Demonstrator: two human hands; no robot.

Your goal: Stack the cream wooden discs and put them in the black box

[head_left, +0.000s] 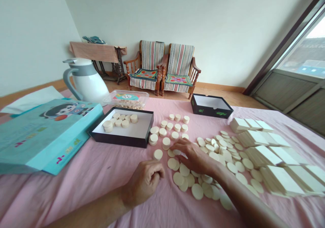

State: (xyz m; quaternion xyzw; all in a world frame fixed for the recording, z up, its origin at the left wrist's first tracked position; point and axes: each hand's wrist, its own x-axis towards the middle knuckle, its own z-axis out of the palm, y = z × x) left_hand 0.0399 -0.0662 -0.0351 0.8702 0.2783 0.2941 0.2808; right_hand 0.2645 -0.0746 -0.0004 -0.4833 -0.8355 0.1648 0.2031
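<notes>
My right hand [194, 155] reaches over loose pale round discs [197, 191], its fingers and thumb closed around a pale round disc [176, 152] low over the cloth. My left hand [147, 177] rests on the cloth as a fist, with nothing showing in it. Just beyond that fist stands a short disc stack [157, 154]. Rows of small disc stacks [166, 142] stand between the hands and the far side of the table. A black box tray [122, 140] with a white inside holds several more stacks.
Stacked white rectangular cards [281, 179] fill the right side. A second black box tray [212, 111] lies at the back. To the left are a light-blue box [50, 136], a white-and-grey jug [87, 82] and a clear plastic container [129, 99]. Pink cloth [114, 170] covers the table.
</notes>
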